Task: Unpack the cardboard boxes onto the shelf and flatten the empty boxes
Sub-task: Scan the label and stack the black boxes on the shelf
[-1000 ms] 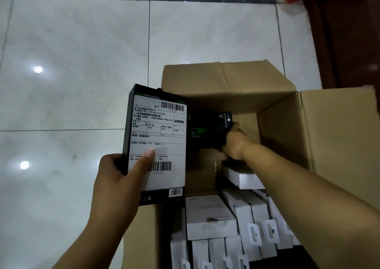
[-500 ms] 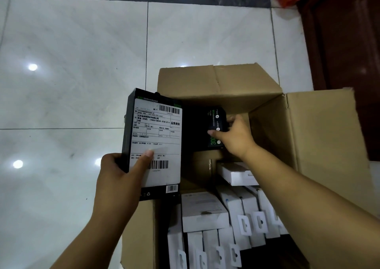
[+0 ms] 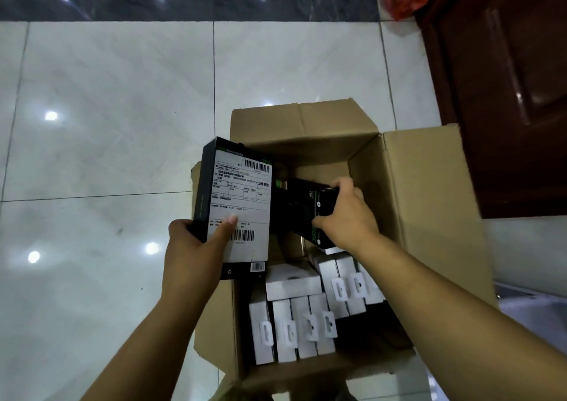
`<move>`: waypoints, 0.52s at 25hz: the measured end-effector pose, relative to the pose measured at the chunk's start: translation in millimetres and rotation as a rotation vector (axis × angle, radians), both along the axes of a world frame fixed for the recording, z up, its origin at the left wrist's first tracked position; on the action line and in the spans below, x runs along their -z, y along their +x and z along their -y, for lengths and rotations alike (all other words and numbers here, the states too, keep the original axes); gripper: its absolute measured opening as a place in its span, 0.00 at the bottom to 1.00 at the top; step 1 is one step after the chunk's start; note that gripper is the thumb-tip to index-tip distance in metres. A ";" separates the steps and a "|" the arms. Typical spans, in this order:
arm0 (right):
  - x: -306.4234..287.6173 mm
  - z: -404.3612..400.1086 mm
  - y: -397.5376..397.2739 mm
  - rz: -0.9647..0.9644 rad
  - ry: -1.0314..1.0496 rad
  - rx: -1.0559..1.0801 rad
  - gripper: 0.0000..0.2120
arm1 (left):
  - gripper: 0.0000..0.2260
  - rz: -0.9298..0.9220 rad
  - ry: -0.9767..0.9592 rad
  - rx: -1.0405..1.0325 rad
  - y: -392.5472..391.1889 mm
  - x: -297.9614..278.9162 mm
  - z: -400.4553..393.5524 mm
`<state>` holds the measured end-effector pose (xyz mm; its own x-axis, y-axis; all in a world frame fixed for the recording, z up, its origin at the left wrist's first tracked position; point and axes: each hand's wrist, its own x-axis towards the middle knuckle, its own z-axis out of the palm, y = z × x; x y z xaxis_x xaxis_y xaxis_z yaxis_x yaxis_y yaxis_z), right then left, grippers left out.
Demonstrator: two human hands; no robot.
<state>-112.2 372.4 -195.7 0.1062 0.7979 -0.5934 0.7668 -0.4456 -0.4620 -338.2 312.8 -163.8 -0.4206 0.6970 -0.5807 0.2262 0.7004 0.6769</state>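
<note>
The carton (image 3: 429, 204) stands open on the floor (image 3: 107, 124), its flaps spread, and it is judged far from empty. Below the right hand (image 3: 346, 216), many white boxes (image 3: 294, 324) are still packed in rows. A labelled black box (image 3: 236, 204) is gripped upright by the left hand (image 3: 193, 250), thumb pressed on the label, just left of the carton. A second black box (image 3: 310, 207) is clasped by the curled right hand, inside the carton, above the white ones. No shelf is seen. So unpacking is judged as only started; flattening is left.
</note>
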 end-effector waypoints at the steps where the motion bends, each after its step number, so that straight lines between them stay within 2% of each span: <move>1: -9.2 10.1 5.0 -0.020 0.026 0.063 0.30 | 0.24 0.010 0.008 -0.002 3.6 -6.8 2.8; 5: -44.4 46.6 29.1 -0.205 0.113 0.371 0.30 | 0.23 0.032 0.053 -0.004 25.7 -40.6 14.1; 13: -138.1 92.6 67.2 -0.545 0.291 0.764 0.29 | 0.16 0.134 0.084 -0.021 65.0 -110.8 31.3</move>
